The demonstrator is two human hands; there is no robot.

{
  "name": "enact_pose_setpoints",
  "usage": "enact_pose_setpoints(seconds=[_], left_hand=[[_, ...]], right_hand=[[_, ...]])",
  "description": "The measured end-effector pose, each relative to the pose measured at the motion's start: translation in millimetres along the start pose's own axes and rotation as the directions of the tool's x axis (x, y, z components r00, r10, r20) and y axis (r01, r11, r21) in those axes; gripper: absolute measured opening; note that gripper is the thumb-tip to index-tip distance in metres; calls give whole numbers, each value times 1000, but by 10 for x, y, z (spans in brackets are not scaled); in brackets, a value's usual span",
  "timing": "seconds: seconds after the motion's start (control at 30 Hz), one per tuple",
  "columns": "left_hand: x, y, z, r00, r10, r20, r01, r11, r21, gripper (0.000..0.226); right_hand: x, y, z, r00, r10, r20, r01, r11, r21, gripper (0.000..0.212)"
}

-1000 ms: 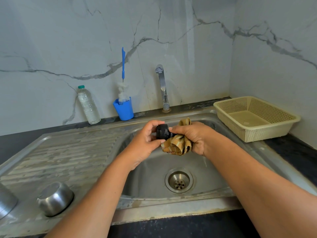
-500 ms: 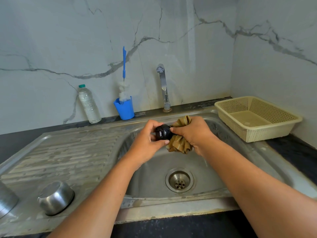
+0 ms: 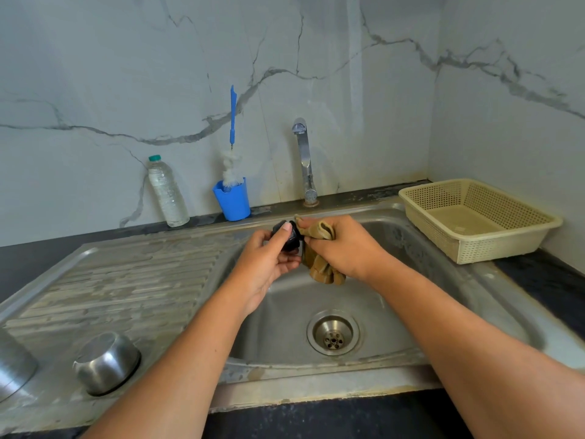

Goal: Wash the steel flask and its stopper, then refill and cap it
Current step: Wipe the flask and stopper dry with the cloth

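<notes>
Stopper (image 3: pixel 286 237) hangs mid-air over the sink (image 3: pixel 443 280) basin, above and beyond the drain (image 3: pixel 333 333). Nearest me, on the drainboard at L, is an upturned steel cup (image 3: pixel 106 362), plus a steel body cut off by the frame edge, prob the flask (image 3: pixel 14 364). Further in, my L hand (image 3: pixel 266 264) pinches the stopper, thumb on top, fingers under. It lies just R of that palm, touching the brown cloth (image 3: pixel 323 267) bunched in my R hand (image 3: pixel 342 245), fingers curled round it. Axis seems to run L-R toward the cloth, can't be sure. Small, black, rounded, glossy, maybe wet. Tap (image 3: pixel 304 153) stands behind, no stream visible.
</notes>
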State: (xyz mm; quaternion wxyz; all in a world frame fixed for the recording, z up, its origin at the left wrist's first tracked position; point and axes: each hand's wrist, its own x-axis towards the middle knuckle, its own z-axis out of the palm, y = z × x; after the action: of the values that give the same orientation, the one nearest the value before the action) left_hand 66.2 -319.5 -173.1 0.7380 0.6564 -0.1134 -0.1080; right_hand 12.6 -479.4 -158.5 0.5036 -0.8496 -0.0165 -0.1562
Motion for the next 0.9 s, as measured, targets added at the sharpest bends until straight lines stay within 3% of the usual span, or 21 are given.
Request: enact_pose_setpoints(seconds=[0.13,0.4,0.7,0.9], left_hand=[[-18,16,-19,1000,10,24,-10,1000,0,40],[-27,7,-34,996,30,83,-32,999,27,32],[-22,-41,-32,985,85,151,-106,985,137,31],[-33,-61,-60,966,161,203,-212,941,265,48]], right_hand=[[3,-17,-8,994,-67,85,65,998,25,37],[-8,-15,-29,992,-89,89,82,993,85,37],[-47,-17,-67,999,16,35,-19,998,61,26],[-18,51,-90,985,167,32,-169,937,306,20]])
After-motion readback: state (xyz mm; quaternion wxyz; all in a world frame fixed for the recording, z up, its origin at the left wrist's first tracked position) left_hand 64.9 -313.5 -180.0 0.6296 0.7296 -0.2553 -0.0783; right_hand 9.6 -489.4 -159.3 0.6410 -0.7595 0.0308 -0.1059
